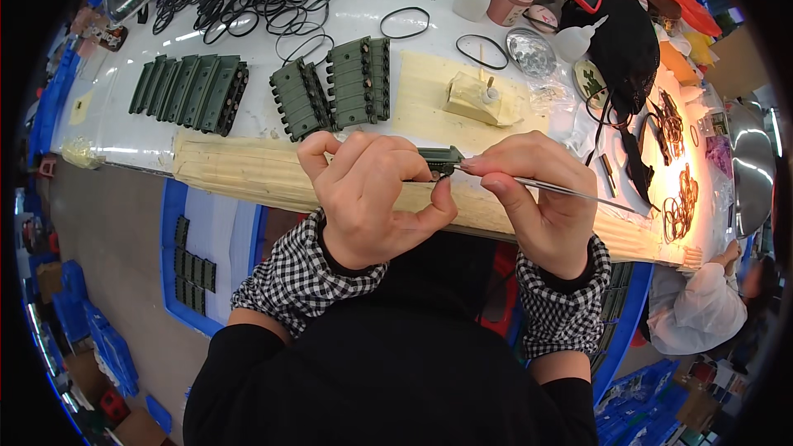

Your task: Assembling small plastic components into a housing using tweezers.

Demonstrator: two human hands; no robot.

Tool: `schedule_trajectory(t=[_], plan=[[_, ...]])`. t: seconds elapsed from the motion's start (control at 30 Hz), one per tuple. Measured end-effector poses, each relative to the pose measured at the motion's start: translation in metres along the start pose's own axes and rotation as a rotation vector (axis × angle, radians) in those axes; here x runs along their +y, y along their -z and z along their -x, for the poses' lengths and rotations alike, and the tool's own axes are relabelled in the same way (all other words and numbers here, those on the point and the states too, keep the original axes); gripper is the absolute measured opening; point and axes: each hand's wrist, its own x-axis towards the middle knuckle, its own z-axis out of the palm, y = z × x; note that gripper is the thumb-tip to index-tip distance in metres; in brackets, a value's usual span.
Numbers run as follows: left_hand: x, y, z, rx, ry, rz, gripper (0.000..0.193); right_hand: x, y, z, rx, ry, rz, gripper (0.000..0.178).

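One green part (443,155) sits just above the frame's centre, pinched in the left hand (359,198) while the right hand (541,198) grips a thin metal tool (570,192) at its end, seemingly mid-work; whether the upper-left green pieces (190,95) are finished cannot be told.

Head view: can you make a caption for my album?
Left hand holds a small green part while the right hand points a slim metal tool at it.
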Motion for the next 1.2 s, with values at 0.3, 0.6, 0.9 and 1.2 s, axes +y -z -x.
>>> schedule_trajectory(t=[0.3, 0.6, 0.9, 1.2], plan=[[0.0, -0.001, 0.0, 0.006, 0.012, -0.015, 0.032, 0.0, -0.003, 0.001, 0.046, 0.02, 0.022, 0.01], [-0.001, -0.001, 0.0, 0.004, 0.011, -0.006, 0.032, -0.002, -0.005, 0.001, 0.058, 0.033, 0.035, 0.01], [0.0, -0.001, 0.001, -0.017, 0.032, 0.019, 0.033, -0.013, 0.004, -0.004, -0.02, 0.143, 0.177, 0.014], [0.007, 0.003, 0.003, -0.026, 0.449, 0.653, 0.036, -0.012, -0.002, 0.005, 0.176, -0.03, 0.201, 0.019]])
